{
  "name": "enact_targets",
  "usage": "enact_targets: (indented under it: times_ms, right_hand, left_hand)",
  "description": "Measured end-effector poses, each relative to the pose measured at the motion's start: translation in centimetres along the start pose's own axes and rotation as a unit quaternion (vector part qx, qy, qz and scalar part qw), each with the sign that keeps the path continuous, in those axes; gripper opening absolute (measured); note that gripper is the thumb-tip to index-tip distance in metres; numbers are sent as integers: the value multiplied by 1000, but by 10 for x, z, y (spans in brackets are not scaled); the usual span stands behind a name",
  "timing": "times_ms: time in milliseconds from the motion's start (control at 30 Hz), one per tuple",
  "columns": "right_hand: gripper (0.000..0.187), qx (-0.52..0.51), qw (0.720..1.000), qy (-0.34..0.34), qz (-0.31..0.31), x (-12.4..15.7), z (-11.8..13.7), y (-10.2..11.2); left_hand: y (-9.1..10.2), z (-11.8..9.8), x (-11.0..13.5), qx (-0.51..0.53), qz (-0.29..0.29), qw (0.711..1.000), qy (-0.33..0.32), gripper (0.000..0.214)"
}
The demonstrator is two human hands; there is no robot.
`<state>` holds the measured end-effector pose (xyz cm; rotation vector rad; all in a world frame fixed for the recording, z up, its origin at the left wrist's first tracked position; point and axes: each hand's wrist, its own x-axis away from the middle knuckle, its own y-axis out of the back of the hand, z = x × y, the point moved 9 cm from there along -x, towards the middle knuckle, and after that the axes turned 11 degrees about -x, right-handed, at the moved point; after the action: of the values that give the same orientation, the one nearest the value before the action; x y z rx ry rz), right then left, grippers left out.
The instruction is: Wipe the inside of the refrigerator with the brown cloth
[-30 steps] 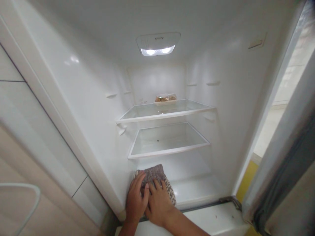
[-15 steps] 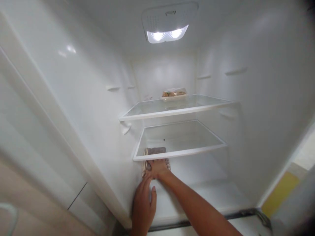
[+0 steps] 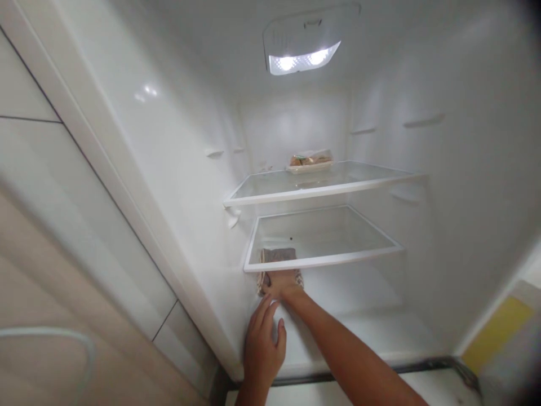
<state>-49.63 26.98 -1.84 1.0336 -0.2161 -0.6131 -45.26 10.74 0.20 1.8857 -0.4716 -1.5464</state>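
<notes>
A folded brown-and-cream patterned cloth (image 3: 279, 255) lies against the inner left side of a fridge, below the lower glass shelf. My right hand (image 3: 279, 282) is on the cloth, pressing it down with its thumb side at the cloth's left edge. The fingertips are hard to make out under the shelf's front rim. Just in front, my left hand (image 3: 265, 338) is held with fingers extended and thumb apart, holding nothing. Its fingertips are close to the right wrist; whether they touch it I cannot tell.
Above my hands is the lower glass shelf (image 3: 325, 260) with its white rim, and higher up another glass shelf (image 3: 321, 195). A wrapped tray of food (image 3: 311, 161) sits on the upper one. A lit lamp (image 3: 302, 59) is overhead. The fridge's left wall (image 3: 169, 186) is close to my left hand.
The whole view has shifted, so the fridge interior appears further right. My right hand has slid slightly deeper over the cloth. My left hand stays close by, its fingers a little more spread.
</notes>
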Motion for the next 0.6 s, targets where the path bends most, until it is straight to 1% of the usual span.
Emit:
enact_targets:
  times_ms: [67,133,233,300,400,500,567,600]
  right_hand:
    - [60,-2,1000,-4,20,25,10,-5]
    - [53,-8,999,-14,40,52,19,-10]
    - [55,-22,998,-20,57,95,34,-17]
    - [63,-43,998,-1,45,124,49,-20]
    - [76,-68,997,38,0,162,68,-20]
    - [84,-73,995,60,-27,186,73,-16]
    - [85,-86,993,74,-22,193,67,-9]
    - [84,-95,993,74,-16,195,60,-3]
  left_hand:
    - [2,3,-4,26,-1,1000,9,36]
    - [3,4,-10,51,9,998,22,36]
    - [5,0,-20,72,52,995,39,35]
    - [7,-5,-26,77,80,992,56,35]
    - [10,-11,-29,78,106,988,77,36]
    - [10,-12,-26,76,110,987,89,35]
    - [10,-10,-24,76,109,987,91,35]
    - [9,-7,-22,75,106,987,91,35]
